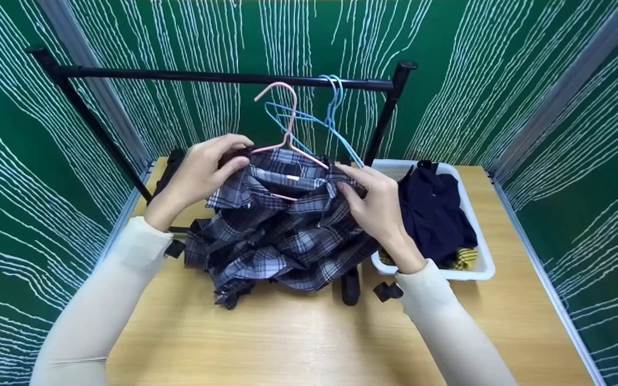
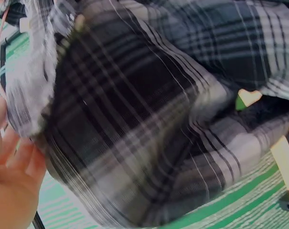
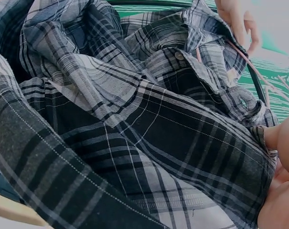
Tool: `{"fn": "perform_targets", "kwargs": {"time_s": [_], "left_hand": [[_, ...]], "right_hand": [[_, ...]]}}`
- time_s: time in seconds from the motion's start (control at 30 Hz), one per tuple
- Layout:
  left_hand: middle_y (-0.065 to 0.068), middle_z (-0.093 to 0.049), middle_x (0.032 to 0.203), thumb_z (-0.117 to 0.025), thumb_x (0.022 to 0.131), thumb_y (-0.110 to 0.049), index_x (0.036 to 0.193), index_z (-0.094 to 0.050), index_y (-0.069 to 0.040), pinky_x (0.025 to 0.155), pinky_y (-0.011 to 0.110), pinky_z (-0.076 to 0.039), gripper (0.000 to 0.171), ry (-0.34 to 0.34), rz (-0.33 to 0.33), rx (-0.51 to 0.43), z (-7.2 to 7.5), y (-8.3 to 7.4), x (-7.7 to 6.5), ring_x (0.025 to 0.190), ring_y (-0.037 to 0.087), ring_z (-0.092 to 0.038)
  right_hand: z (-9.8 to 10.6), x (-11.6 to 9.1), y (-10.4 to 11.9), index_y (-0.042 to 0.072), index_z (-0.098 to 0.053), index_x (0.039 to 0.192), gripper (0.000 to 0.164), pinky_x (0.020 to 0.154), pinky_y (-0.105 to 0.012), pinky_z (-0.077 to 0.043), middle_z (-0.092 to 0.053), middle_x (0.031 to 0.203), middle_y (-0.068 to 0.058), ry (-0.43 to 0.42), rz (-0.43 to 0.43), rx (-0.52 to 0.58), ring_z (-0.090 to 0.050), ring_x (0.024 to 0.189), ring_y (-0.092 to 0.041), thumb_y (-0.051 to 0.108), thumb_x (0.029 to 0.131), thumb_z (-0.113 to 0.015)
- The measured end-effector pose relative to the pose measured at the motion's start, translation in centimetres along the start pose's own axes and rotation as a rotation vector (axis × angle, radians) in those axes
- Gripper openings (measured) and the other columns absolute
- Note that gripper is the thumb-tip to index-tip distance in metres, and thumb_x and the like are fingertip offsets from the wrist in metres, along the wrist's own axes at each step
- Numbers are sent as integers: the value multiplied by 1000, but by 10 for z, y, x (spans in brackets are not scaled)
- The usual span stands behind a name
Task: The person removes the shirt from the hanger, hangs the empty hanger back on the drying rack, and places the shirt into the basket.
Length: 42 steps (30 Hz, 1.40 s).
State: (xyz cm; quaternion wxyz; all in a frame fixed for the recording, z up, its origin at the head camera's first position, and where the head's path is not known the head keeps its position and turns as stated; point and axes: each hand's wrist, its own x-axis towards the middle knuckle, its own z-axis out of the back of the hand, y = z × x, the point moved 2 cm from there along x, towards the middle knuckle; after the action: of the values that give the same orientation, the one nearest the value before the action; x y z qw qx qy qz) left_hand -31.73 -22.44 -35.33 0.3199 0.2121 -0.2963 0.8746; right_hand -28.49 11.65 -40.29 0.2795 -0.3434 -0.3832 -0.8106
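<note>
A grey-and-black plaid shirt (image 1: pixel 293 241) hangs in bunched folds from a pink hanger (image 1: pixel 291 115), whose arms run into the collar and whose hook points up, apart from the rail. My left hand (image 1: pixel 201 166) pinches the shirt's shoulder on the left, thumb and fingers around the cloth. On the other side, my right hand (image 1: pixel 376 201) holds the opposite shoulder between thumb and fingers. The right wrist view shows the plaid cloth (image 3: pixel 182 129) gripped at its edge by the right hand (image 3: pixel 283 176). Cloth hides the hanger's ends.
A black clothes rack (image 1: pixel 196 76) stands behind the shirt, with blue hangers (image 1: pixel 336 102) on its rail at the right. Right of it, a white basket (image 1: pixel 488 262) holds dark navy clothing (image 1: pixel 432 214) and a yellow checked piece (image 1: pixel 467 258). Wooden tabletop (image 1: pixel 298 343) lies below.
</note>
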Motion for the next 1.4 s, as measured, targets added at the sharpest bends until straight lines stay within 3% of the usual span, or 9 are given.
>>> {"fn": "perform_targets", "kwargs": {"time_s": [0.17, 0.3, 0.5, 0.67, 0.8, 0.97, 1.23, 1.4], "left_hand": [[7, -70, 137, -85, 91, -26, 150, -58, -21, 105, 50, -54, 65, 70, 3, -40, 10, 11, -11, 123, 27, -68], [7, -68, 139, -91, 84, -23, 151, -58, -20, 101, 50, -55, 74, 85, -33, -26, 15, 17, -16, 119, 27, -68], [7, -72, 133, -88, 86, -21, 142, -67, -17, 96, 45, -56, 60, 57, -85, 9, 13, 23, -21, 113, 26, -68], [5, -77, 119, -84, 90, -17, 130, -76, -16, 88, 31, -54, 41, -11, -73, -38, 8, 26, -24, 103, 19, -69], [1, -78, 112, -82, 91, -17, 123, -80, -18, 85, 22, -51, 33, -47, -64, -79, 5, 27, -22, 97, 15, -68], [-3, -79, 104, -83, 90, -17, 119, -83, -20, 73, 23, -46, 30, -74, -82, -108, 5, 24, -17, 83, 12, -61], [-4, -80, 101, -83, 89, -15, 115, -84, -19, 73, 18, -48, 26, -81, -71, -182, 5, 14, -9, 81, 9, -62], [-1, -80, 100, -83, 89, -12, 111, -85, -16, 71, 18, -48, 22, -86, -56, -263, -1, 4, -1, 79, 9, -62]], "right_hand": [[7, 2, -2, 11, -80, 126, 30, 75, -34, -49, -79, 102, -10, -22, -5, -3, -70, 86, -21, 7, 96, -78], [11, 2, -3, 11, -80, 125, 29, 73, -31, -48, -79, 101, -10, -24, -13, -4, -70, 86, -20, 7, 96, -79], [11, 0, -4, 11, -80, 125, 29, 71, -30, -46, -79, 100, -10, -21, -19, 2, -66, 81, -19, 7, 96, -79], [8, -3, -4, 12, -81, 124, 29, 76, -34, -51, -79, 103, -10, -13, -17, 6, -72, 89, -20, 6, 95, -79], [7, -5, -6, 13, -82, 122, 29, 76, -35, -51, -79, 100, -8, -18, -19, 6, -72, 87, -19, 5, 95, -79], [7, -6, -6, 12, -82, 120, 30, 69, -33, -46, -78, 94, -7, -40, -5, 2, -64, 74, -18, 2, 92, -80], [7, -5, 0, 9, -83, 118, 31, 65, -29, -44, -76, 87, -7, -93, 23, 37, -62, 69, -19, -4, 90, -80], [1, -5, 7, 10, -83, 118, 34, 63, -26, -43, -74, 84, -7, -84, 52, 59, -57, 66, -16, -7, 89, -79]]}}
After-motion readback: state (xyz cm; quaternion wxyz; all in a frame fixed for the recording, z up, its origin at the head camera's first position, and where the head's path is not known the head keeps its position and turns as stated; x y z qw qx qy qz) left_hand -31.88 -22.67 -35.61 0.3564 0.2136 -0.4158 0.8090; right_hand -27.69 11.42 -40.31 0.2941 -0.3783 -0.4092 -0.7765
